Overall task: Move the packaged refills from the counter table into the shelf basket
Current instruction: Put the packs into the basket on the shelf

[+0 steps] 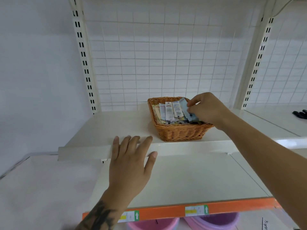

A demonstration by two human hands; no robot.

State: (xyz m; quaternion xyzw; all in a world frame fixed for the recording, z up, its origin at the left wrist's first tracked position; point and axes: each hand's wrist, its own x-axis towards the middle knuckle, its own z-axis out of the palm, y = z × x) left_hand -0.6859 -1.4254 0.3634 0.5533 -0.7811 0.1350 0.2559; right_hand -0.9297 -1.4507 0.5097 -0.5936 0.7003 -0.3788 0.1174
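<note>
Right hand: fingers pinching a refill packet inside the basket
Left hand: fingers straight, spread, resting on shelf edge
Basket: on shelf, holding upright refills

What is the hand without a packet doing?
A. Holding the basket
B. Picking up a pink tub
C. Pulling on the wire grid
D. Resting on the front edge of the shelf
D. The left hand lies with straight fingers on the front edge of the white shelf, apart from the wicker basket, while the right hand pinches a refill packet over the basket.
</note>
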